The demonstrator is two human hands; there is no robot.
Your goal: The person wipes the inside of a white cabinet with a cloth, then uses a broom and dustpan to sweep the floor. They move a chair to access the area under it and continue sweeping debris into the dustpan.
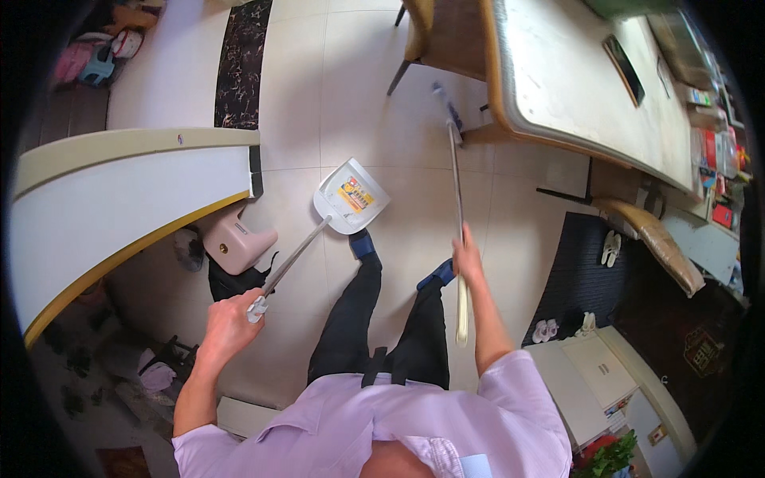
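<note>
My left hand (pixel 233 322) grips the top end of a long-handled dustpan's metal handle (pixel 296 257). The white dustpan (pixel 349 197) lies on the tiled floor by my left foot, its pan bearing a yellow and red sticker. In my right hand (pixel 467 257) is a broom's metal handle (pixel 457 185), with a pale grip running down past my wrist. The blurred broom head (pixel 448 113) is at the floor beside the table, near a chair leg. What lies on the pan, if anything, is too small to tell.
A table (pixel 574 89) with a phone (pixel 623 70) on it and a chair (pixel 445 42) stand at upper right. To the left are a white partition (pixel 131 197) and a pink stool (pixel 236 242). Shoes (pixel 611 248) rest on a dark mat (pixel 574 269) at right.
</note>
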